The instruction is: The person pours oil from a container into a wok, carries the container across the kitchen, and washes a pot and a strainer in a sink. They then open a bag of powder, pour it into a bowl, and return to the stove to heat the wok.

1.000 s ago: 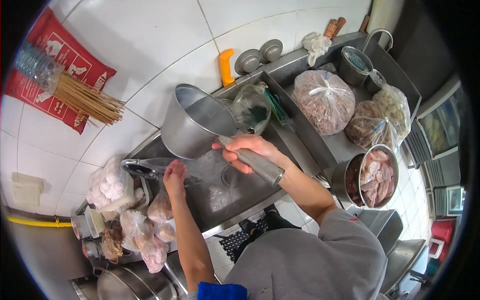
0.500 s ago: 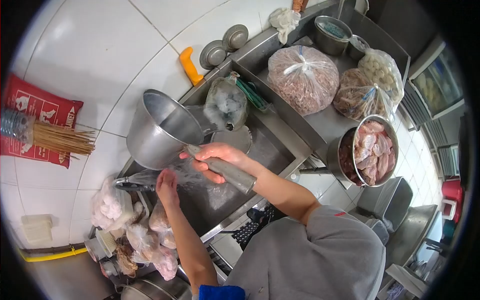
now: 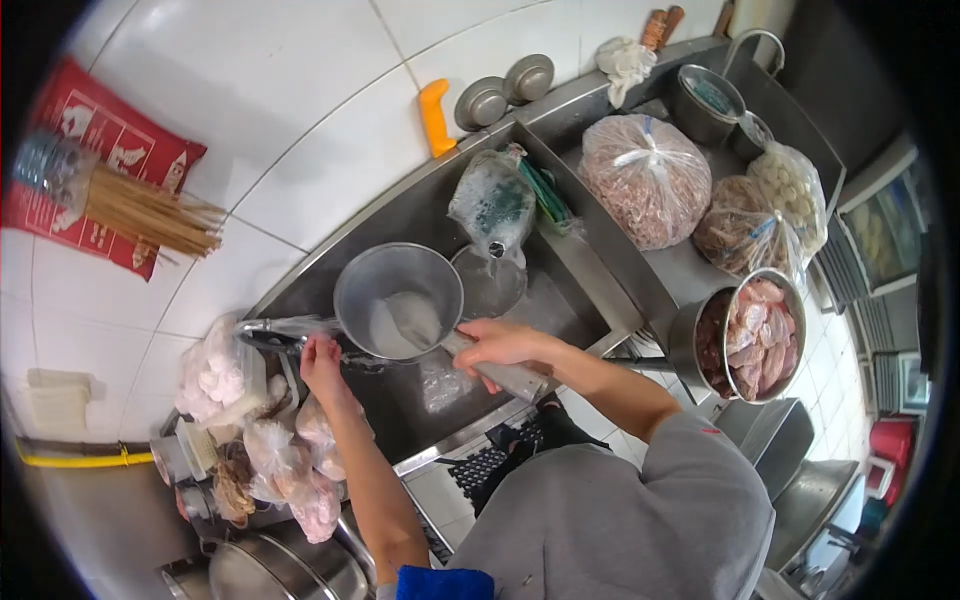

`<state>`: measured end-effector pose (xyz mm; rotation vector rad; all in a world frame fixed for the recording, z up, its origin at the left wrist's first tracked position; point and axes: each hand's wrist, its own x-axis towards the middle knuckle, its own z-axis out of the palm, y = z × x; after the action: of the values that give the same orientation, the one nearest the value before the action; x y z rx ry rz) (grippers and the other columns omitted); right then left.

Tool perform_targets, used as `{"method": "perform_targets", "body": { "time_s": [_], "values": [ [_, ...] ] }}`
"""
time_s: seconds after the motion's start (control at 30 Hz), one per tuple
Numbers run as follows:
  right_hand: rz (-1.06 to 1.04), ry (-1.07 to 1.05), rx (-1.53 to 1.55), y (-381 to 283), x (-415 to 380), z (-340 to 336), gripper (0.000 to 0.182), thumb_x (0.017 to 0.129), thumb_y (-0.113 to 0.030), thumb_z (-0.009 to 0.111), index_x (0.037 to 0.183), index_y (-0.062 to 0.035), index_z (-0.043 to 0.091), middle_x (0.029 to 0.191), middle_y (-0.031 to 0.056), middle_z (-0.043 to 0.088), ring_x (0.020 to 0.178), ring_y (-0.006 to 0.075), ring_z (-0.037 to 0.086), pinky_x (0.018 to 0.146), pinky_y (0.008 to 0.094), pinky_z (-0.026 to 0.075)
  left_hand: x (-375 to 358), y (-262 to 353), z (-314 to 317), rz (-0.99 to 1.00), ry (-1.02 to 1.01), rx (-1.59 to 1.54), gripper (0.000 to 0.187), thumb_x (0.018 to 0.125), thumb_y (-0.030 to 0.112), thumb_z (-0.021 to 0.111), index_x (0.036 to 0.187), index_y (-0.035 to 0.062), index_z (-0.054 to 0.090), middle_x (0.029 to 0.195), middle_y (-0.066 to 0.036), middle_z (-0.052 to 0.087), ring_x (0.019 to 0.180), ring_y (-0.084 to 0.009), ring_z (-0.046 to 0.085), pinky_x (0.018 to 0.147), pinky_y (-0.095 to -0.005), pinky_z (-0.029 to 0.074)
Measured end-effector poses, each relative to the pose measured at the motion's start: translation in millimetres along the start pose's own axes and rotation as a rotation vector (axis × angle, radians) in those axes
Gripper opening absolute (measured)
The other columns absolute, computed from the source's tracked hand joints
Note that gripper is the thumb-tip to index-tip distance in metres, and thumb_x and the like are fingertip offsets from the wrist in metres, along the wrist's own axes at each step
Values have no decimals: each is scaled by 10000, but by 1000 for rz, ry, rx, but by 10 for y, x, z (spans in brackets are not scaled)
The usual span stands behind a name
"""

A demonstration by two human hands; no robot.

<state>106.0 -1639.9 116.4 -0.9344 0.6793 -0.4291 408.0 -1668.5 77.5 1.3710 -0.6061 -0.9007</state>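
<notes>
My right hand [image 3: 495,350] is wrapped round the long grey handle of a deep metal pot [image 3: 400,300]. The pot is over the metal sink [image 3: 400,395], its mouth facing up, with whitish water inside. Water from the faucet [image 3: 265,332] runs toward its left rim. Beside the stream is my left hand [image 3: 325,368], its fingers drawn together; what they hold, if anything, is hidden. A wet bag with foamy, greenish contents [image 3: 495,200] and a round metal lid or dish [image 3: 490,283] lie in the sink behind the pot.
Bagged minced meat [image 3: 645,180] and a pot of raw meat pieces [image 3: 765,340] stand to the right. Filled plastic bags [image 3: 285,460] sit at the lower left. An orange handle [image 3: 436,118] and wooden sticks [image 3: 150,210] are near the tiled wall.
The pot has swung right and down from the back wall, over the sink, and its mouth now shows water. My right hand has turned with the handle. The view has shifted.
</notes>
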Motion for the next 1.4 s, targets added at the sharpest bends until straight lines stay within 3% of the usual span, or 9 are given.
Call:
{"method": "perform_targets", "body": {
  "time_s": [0.33,0.4,0.43,0.57,0.9,1.03,1.23,1.33,1.4],
  "values": [
    [124,92,-634,972,1144,-42,266,732,-211,636,839,24,575,731,130,618,514,196,616,483,312,493,-55,58,181,65,-142,-1,160,853,92,593,977,-9,581,843,-28,571,724,-86,519,621,-208,433],
    [152,88,-654,1078,1313,-82,376,721,-291,652,916,28,606,776,151,638,596,245,639,580,354,509,-127,31,154,50,-114,33,154,852,88,593,974,-5,581,843,-36,574,729,-94,533,640,-215,450],
    [32,187,-1028,1166,1416,-116,418,736,-351,630,937,16,625,851,179,645,749,313,640,698,401,496,-151,17,143,25,-101,38,155,851,88,593,977,-2,579,850,-39,577,735,-100,543,653,-217,459],
    [162,258,-1044,1226,1675,-290,419,750,-346,618,977,7,624,1004,227,607,957,350,587,817,417,457,-209,-59,40,-29,-83,37,176,847,87,596,997,-1,569,893,-47,583,770,-119,571,691,-230,482],
    [-379,626,-775,792,1759,-29,199,751,-134,572,904,-30,645,790,145,650,773,283,638,694,345,490,-197,-110,72,-48,-62,-60,222,847,81,583,1059,31,544,991,-21,574,907,-107,554,810,-240,449],
    [-273,523,-687,556,1997,113,223,726,-159,582,900,-41,656,860,180,644,841,329,620,738,368,483,-202,-197,120,-53,-50,-76,248,848,92,583,1085,39,533,998,-9,568,902,-100,550,794,-233,440],
    [-272,521,-592,552,2229,231,198,708,-174,583,839,-61,678,800,136,663,770,249,650,706,335,496,-281,-1018,-54,18,-70,260,172,844,78,572,1011,33,573,951,-16,595,846,-88,538,742,-227,428],
    [-153,290,-661,481,2126,175,191,724,-186,592,843,-67,680,740,100,660,706,176,633,659,312,489,-316,-1449,-96,106,-71,569,167,843,57,546,1002,17,575,908,-45,612,825,-112,553,741,-253,446],
    [-140,258,-722,512,2154,73,190,738,-189,599,850,-56,675,724,73,656,689,130,612,637,296,477,-319,-1622,-41,127,-63,357,162,840,120,566,967,27,602,900,-98,640,855,-166,598,765,-287,459]
  ]
}}
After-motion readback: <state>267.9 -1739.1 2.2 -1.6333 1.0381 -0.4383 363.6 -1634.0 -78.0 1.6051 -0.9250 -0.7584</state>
